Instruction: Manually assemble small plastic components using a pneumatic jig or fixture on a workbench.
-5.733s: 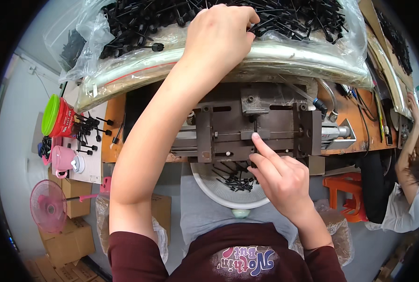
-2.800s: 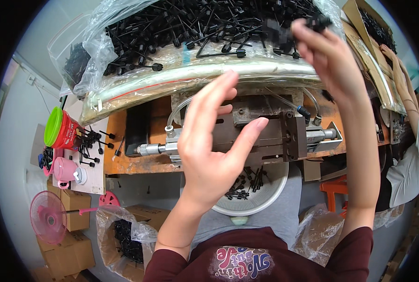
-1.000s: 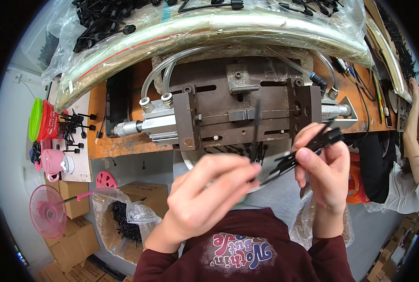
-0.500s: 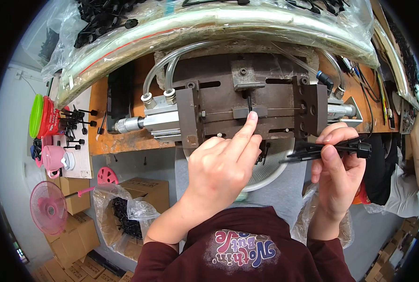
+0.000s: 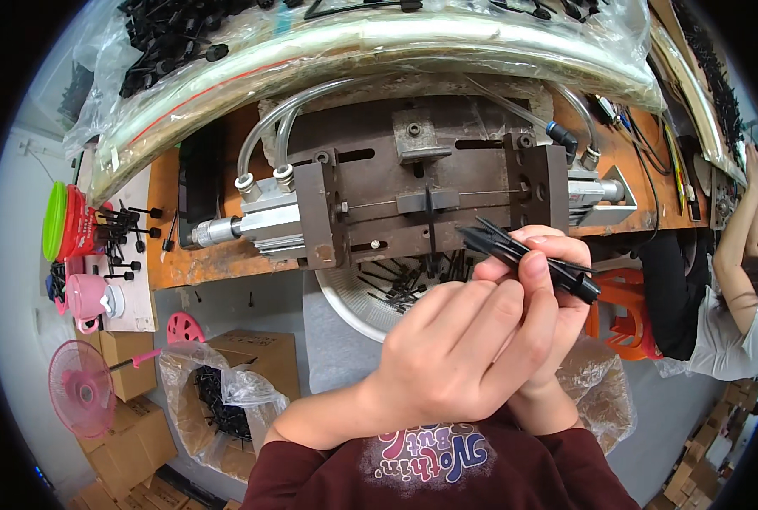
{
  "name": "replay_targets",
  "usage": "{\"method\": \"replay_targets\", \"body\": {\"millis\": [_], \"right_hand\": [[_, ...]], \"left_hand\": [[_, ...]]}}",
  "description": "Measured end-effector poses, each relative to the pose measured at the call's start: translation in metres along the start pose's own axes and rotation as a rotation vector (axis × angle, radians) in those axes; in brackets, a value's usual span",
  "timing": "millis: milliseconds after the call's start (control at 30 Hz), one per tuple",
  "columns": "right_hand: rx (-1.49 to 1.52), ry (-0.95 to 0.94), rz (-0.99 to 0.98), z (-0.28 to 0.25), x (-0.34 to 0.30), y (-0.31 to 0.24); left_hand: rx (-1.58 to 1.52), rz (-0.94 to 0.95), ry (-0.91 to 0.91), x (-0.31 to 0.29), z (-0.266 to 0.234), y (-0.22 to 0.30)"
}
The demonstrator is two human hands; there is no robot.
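Note:
My right hand (image 5: 562, 340) grips a bundle of thin black plastic rods with thick, knob-like ends (image 5: 523, 255), right of the metal fixture. Against it, my left hand (image 5: 455, 353) has its fingers curled in by the knob ends; whatever they pinch is hidden behind the knuckles. In the dark metal fixture (image 5: 370, 174), a single black rod (image 5: 431, 223) crosses the small centre block (image 5: 412, 203) and points toward me. Below the fixture's front edge, a white basket (image 5: 335, 299) holds several loose black rods.
Clear hoses (image 5: 256, 140) feed the silver cylinders on both sides. Behind lies a long plastic-wrapped roll (image 5: 370, 42), with piled black parts (image 5: 171, 38) beyond. A pink fan (image 5: 84, 382) and lined box of parts (image 5: 217, 399) stand left. Another person (image 5: 727, 314) sits at right.
My left hand has left the fixture's centre and come over to my right hand. The right hand has moved left with its bundle. The rod in the fixture now reaches nearer to me.

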State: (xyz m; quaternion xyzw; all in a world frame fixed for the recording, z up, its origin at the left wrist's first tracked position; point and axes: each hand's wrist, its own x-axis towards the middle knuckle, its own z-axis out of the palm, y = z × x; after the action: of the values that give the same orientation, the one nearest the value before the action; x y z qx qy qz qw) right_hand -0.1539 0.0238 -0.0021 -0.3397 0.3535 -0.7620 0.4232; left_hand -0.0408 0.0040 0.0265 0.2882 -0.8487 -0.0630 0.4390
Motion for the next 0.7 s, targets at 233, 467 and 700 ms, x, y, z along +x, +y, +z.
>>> {"method": "replay_targets", "body": {"millis": [233, 467, 700], "right_hand": [[0.15, 0.011, 0.12, 0.01, -0.011, 0.009], [-0.033, -0.012, -0.028, -0.006, 0.003, 0.009], [-0.403, -0.079, -0.273, -0.023, 0.006, -0.007]], "left_hand": [[0.016, 0.033, 0.135, -0.007, 0.009, -0.011], [-0.161, -0.136, -0.013, -0.024, -0.021, -0.017], [0.055, -0.186, -0.141, -0.028, -0.013, -0.035]]}}
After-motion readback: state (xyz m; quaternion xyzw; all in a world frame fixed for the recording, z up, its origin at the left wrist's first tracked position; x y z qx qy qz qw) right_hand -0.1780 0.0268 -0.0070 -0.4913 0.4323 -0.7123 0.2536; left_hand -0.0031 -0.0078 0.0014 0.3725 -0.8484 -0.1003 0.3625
